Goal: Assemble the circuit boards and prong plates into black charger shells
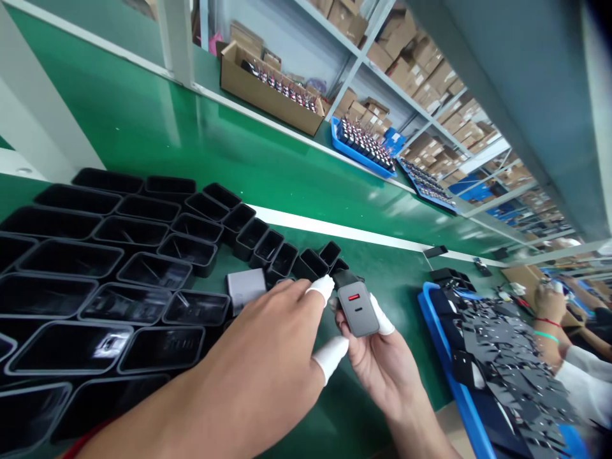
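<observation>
My right hand (pixel 382 363) grips a charger (pixel 358 309) with a grey front, a red USB slot and a smaller slot below it. White finger covers sit on its fingertips. My left hand (pixel 272 338) reaches in from the left, thumb and forefinger apart, both with white covers. The forefinger tip lies close beside the charger's upper left corner; whether it touches cannot be seen. Behind the left hand's knuckles stands a grey block-shaped piece (pixel 246 287). Rows of black open-topped housings (pixel 71 258) cover the bench to the left, some smaller ones (pixel 282 258) just beyond the hand.
On the right a blue tray (pixel 442 344) holds many dark flat pieces. A cardboard box (pixel 268 95) and another blue tray (pixel 358 156) of wired parts stand on the raised ledge. A co-worker's hand (pixel 549 306) shows at far right. Metal posts (pixel 176 41) rise behind the bench.
</observation>
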`<control>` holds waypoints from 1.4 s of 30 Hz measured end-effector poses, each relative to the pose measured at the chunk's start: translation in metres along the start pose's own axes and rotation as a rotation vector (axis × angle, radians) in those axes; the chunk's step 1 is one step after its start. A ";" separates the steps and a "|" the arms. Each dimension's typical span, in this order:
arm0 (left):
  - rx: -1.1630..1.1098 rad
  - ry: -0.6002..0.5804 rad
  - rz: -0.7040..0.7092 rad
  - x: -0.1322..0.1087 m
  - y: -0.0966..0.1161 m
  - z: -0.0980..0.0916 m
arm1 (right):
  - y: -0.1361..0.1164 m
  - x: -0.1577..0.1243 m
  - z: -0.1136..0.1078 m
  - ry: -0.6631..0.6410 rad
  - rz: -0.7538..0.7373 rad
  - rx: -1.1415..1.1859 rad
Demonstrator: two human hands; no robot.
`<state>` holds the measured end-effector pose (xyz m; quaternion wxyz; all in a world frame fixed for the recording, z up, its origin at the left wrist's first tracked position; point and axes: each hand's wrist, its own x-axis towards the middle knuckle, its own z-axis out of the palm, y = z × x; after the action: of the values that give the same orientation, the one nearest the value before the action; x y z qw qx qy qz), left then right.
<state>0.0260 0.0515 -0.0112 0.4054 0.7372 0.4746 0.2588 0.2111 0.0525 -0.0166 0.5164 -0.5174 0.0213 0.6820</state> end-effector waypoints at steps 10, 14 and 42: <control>-0.033 0.093 -0.055 -0.002 -0.001 0.000 | 0.018 -0.001 0.001 -0.650 0.106 -0.052; 0.002 0.095 -0.005 -0.006 0.001 -0.004 | 0.020 -0.002 0.002 -0.475 -0.062 -0.167; -0.107 -0.007 0.112 -0.002 -0.005 -0.018 | 0.012 -0.014 0.038 -0.715 -0.608 -0.814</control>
<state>0.0088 0.0573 -0.0051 0.4306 0.7408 0.4169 0.3034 0.1756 0.0586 0.0048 0.4238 -0.3953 -0.5632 0.5890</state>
